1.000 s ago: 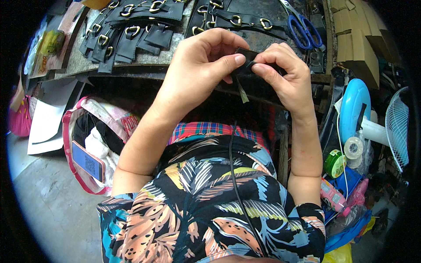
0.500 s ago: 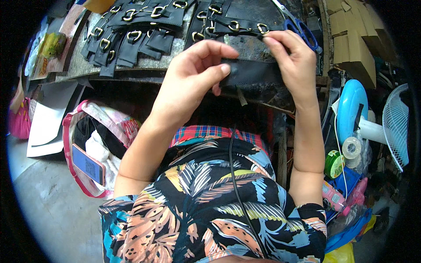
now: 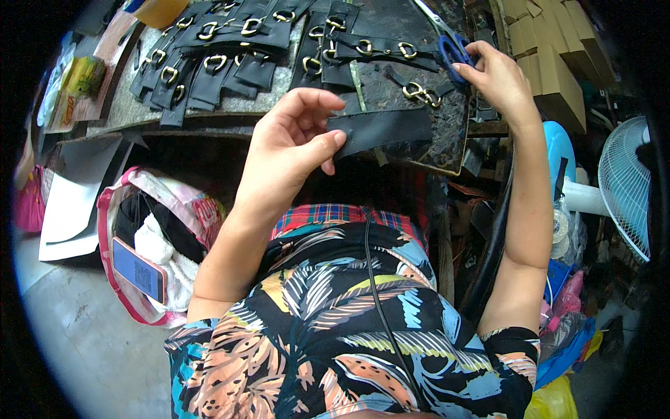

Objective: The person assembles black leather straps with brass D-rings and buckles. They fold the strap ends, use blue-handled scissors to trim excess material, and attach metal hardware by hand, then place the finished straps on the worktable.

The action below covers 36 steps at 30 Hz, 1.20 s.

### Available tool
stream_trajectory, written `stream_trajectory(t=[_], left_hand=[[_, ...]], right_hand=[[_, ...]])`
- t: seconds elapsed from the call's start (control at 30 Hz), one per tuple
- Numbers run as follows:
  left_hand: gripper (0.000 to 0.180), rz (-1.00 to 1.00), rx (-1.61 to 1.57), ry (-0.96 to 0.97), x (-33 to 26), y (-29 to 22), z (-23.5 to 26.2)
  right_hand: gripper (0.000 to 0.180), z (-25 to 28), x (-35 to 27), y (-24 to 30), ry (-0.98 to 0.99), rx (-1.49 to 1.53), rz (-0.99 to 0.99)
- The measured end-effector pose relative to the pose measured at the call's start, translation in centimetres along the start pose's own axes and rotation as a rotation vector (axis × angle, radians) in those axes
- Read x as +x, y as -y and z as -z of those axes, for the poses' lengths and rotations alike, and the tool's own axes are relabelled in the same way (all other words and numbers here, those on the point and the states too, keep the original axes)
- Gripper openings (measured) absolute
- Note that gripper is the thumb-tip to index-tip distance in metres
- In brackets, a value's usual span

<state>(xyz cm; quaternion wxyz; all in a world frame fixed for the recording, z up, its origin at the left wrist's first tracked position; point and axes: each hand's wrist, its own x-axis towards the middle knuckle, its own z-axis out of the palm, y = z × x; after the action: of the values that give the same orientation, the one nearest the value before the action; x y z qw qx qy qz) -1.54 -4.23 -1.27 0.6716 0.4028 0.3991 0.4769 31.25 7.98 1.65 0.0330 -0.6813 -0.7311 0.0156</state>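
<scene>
A flat black leather strip [image 3: 384,131] is pinched at its left end between the thumb and fingers of my left hand [image 3: 296,136]. It reaches right, over the front edge of the dark workbench [image 3: 450,136]. At the bench's right side, the fingers of my right hand [image 3: 499,80] close on the blue handles of a pair of scissors [image 3: 452,52]. The blades point away, lying along the bench. Just beyond the leather strip lies a short black strap piece with a brass-coloured buckle [image 3: 419,93].
Several black straps with brass-coloured rings [image 3: 213,63] lie spread at the back left. Cardboard boxes [image 3: 562,84] stand on the right, above a white and blue fan [image 3: 624,188]. A bag [image 3: 105,237] with a phone [image 3: 139,271] on it stands at lower left.
My right hand has moved right, from beside the leather strip to the scissors handles. The buckled strap piece now shows on the bench. My left hand keeps the strip, slightly lower and further left.
</scene>
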Motion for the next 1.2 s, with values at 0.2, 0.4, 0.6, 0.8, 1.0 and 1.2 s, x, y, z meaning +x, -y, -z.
stream_trajectory(t=[0.2,0.4,0.6,0.8,1.0,1.2], left_hand=[[0.03,-0.027,-0.063,0.03,0.1,0.1,0.1],[0.028,-0.061,-0.06,0.037,0.2,0.4,0.0],[0.032,-0.071,0.022,0.021,0.0,0.4,-0.1],[0.035,-0.141,0.166,-0.001,-0.4,0.5,-0.6],[0.028,-0.258,0.326,-0.005,-0.8,0.5,-1.0],[0.034,-0.067,-0.064,0.061,0.0,0.2,-0.4]], right_hand=[[0.036,3.2,-3.2,1.5,0.242,0.86,-0.002],[0.041,3.3,-17.4,4.5,0.743,1.392,-0.147],[0.066,1.7,-21.3,6.2,0.894,1.565,-0.183],[0.068,1.6,-21.9,5.9,0.896,1.553,-0.17],[0.067,1.4,-21.8,6.5,0.873,1.524,-0.222],[0.072,1.3,-22.5,7.7,0.767,1.547,-0.225]])
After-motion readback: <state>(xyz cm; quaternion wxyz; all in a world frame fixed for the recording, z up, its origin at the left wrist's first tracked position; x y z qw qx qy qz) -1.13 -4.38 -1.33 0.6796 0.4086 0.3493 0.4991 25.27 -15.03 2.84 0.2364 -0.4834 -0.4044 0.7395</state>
